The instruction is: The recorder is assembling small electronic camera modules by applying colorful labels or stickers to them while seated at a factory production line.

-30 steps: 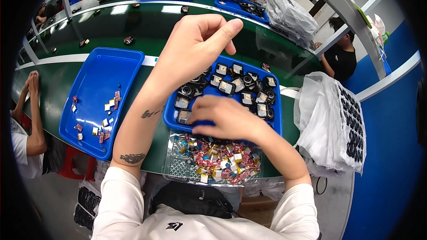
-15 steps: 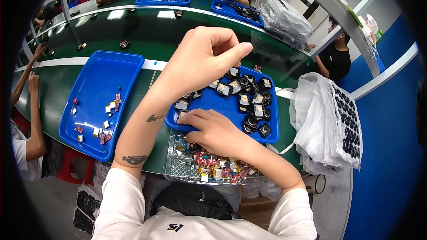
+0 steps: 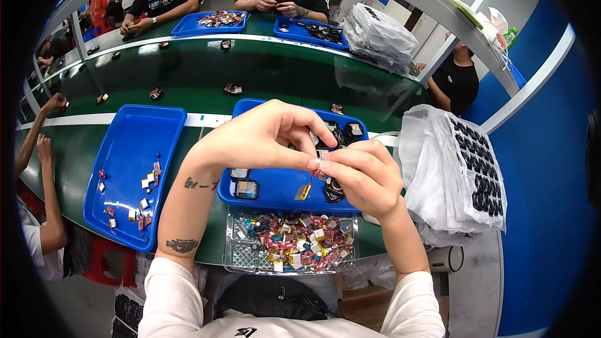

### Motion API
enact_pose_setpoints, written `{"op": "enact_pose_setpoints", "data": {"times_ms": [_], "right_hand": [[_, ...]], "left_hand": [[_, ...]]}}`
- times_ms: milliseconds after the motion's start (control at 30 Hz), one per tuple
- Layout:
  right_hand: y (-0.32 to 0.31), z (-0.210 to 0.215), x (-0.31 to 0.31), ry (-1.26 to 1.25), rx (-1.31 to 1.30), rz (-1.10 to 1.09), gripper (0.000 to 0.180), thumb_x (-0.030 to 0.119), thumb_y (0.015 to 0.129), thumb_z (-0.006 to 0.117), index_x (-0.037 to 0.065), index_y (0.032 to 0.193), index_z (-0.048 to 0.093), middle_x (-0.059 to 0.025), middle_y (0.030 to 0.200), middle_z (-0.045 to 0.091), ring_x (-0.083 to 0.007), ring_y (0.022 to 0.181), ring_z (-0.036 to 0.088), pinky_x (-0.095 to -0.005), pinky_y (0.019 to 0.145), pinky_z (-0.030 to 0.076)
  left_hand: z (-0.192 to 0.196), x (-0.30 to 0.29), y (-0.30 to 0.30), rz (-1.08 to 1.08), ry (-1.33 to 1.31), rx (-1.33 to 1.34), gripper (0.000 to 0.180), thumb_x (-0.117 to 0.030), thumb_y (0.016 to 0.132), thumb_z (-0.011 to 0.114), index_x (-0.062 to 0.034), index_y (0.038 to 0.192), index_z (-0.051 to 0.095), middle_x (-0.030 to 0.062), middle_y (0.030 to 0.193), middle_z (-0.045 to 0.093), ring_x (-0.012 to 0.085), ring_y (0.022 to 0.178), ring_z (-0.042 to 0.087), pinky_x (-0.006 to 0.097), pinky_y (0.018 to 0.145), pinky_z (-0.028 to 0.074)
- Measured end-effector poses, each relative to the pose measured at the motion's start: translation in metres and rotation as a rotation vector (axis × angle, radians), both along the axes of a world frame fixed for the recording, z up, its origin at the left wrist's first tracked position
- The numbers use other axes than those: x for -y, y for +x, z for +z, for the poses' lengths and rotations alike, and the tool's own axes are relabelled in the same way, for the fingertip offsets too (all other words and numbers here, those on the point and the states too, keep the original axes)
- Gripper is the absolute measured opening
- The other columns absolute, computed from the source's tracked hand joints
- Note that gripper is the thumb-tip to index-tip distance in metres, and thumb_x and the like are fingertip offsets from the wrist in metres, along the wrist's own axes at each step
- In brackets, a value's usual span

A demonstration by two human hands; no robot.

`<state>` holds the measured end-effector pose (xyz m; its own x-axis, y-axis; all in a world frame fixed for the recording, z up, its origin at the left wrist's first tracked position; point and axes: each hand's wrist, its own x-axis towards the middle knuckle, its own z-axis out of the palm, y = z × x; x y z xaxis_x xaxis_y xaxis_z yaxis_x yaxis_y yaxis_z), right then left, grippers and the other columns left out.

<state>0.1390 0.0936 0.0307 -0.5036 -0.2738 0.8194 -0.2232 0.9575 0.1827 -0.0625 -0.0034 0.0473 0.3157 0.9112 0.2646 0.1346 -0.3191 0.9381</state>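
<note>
My left hand (image 3: 260,138) and my right hand (image 3: 366,175) meet fingertip to fingertip above the middle blue tray (image 3: 282,191). Together they pinch a small wired part (image 3: 315,172); a thin red wire and a little gold piece (image 3: 303,191) hang below it. The tray holds small black and silver square parts, such as one (image 3: 246,188) near its front left, and more behind my hands. In front of it sits a clear tray (image 3: 244,256) full of small colourful wired pieces.
Another blue tray (image 3: 138,144) with a few small pieces lies to the left. A stack of white plastic bags (image 3: 451,169) lies at the right. Beyond is a green conveyor belt (image 3: 188,75) with people working at blue trays. A person's arms reach in at far left.
My right hand has lifted from the trays and come up to my left hand, which has lowered. Both now pinch the small wired part between them.
</note>
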Motion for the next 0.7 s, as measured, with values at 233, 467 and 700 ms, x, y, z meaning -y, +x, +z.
{"op": "enact_pose_setpoints", "data": {"times_ms": [233, 467, 700], "right_hand": [[-0.008, 0.005, -0.003, -0.547, 0.044, -0.131, 0.015, 0.002, 0.071, 0.076, 0.003, 0.083, 0.068, -0.0072, 0.076, 0.066, -0.0186, 0.067, 0.062, -0.0271, 0.060, 0.049], [-0.038, 0.012, 0.000, -0.661, -0.086, -0.145, 0.009, 0.004, 0.074, 0.076, 0.001, 0.077, 0.068, -0.0068, 0.073, 0.066, -0.0146, 0.060, 0.061, -0.0244, 0.054, 0.047], [-0.046, 0.008, -0.008, -0.725, -0.123, -0.107, 0.004, 0.003, 0.078, 0.072, 0.001, 0.081, 0.069, -0.0078, 0.078, 0.067, -0.0124, 0.070, 0.063, -0.0227, 0.062, 0.048]], "left_hand": [[0.011, 0.004, 0.013, 0.440, 0.174, -0.111, 0.024, 0.000, 0.078, 0.070, 0.0021, 0.100, 0.059, 0.0065, 0.079, 0.069, 0.0087, 0.078, 0.067, 0.020, 0.069, 0.049], [0.011, 0.006, 0.018, 0.729, 0.394, -0.114, 0.022, 0.001, 0.077, 0.069, 0.0016, 0.093, 0.055, 0.0073, 0.078, 0.068, 0.0117, 0.076, 0.068, 0.024, 0.070, 0.052], [0.002, -0.002, 0.023, 0.862, 0.507, -0.273, 0.023, 0.002, 0.074, 0.070, -0.0012, 0.086, 0.049, 0.0053, 0.073, 0.062, 0.0119, 0.071, 0.066, 0.025, 0.067, 0.052]]}}
